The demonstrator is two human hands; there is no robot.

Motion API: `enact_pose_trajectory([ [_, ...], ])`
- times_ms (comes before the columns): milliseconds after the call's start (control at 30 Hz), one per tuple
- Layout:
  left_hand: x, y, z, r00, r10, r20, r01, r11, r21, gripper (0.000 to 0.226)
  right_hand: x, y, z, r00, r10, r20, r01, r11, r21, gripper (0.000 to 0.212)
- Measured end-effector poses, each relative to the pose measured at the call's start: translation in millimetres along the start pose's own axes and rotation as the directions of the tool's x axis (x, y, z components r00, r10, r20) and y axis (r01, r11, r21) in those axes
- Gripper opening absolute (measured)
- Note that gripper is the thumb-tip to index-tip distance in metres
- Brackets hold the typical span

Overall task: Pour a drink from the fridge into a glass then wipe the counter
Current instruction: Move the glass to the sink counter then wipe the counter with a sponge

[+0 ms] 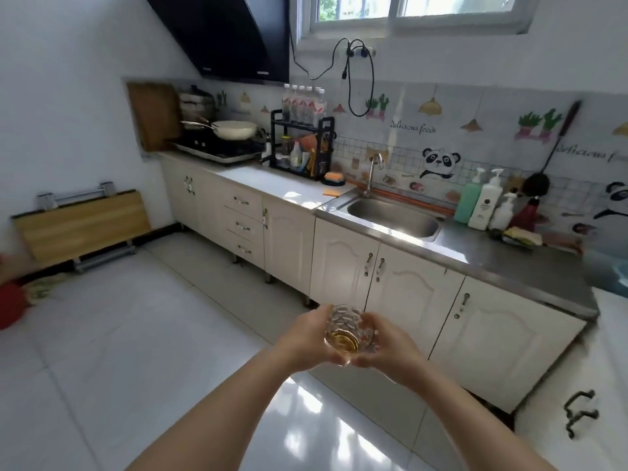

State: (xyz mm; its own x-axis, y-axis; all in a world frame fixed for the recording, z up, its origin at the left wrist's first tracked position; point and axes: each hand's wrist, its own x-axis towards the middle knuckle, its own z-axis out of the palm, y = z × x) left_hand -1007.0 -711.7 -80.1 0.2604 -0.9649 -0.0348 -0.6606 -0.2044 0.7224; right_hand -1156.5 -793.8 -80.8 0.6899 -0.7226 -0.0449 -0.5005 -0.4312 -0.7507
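Note:
A clear patterned glass (pixel 346 329) with a little amber drink at its bottom is held in front of me, above the white floor and short of the cabinets. My left hand (pixel 306 338) wraps its left side and my right hand (pixel 390 348) wraps its right side. The counter (pixel 509 256) runs from a white stretch at the left to a steel stretch with a sink (pixel 394 215) at the right. A yellow cloth (pixel 521 236) lies on the steel part by the wall. No fridge shows in this view.
A stove with a white pan (pixel 234 129) sits at the counter's far left, beside a black rack (pixel 300 144) of bottles. Soap bottles (pixel 482 202) stand right of the sink. A folded wooden table (pixel 81 226) leans on the left wall. Cabinet doors line the front.

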Motion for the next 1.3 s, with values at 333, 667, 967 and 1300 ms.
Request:
enact_pose_trajectory([
  [333, 172, -87, -95, 0.993, -0.096, -0.065, 0.096, 0.995, -0.009, 0.084, 231, -22, 17, 0.992, -0.083, 0.094, 0.085, 0.996, -0.017, 0.073],
  [667, 340, -148, -204, 0.981, -0.154, -0.119, 0.149, 0.988, -0.046, 0.09, 451, -66, 11, 0.976, -0.158, 0.149, 0.164, 0.986, -0.031, 0.069],
  [967, 516, -239, -284, 0.991, -0.116, -0.066, 0.115, 0.993, -0.018, 0.101, 648, -71, 36, 0.994, -0.081, 0.073, 0.08, 0.997, 0.023, 0.081],
  [1300, 699, -286, -346, 0.998, -0.043, 0.035, 0.043, 0.999, -0.005, 0.09, 819, -72, 15, 0.998, 0.009, -0.057, -0.01, 1.0, -0.019, 0.078],
])
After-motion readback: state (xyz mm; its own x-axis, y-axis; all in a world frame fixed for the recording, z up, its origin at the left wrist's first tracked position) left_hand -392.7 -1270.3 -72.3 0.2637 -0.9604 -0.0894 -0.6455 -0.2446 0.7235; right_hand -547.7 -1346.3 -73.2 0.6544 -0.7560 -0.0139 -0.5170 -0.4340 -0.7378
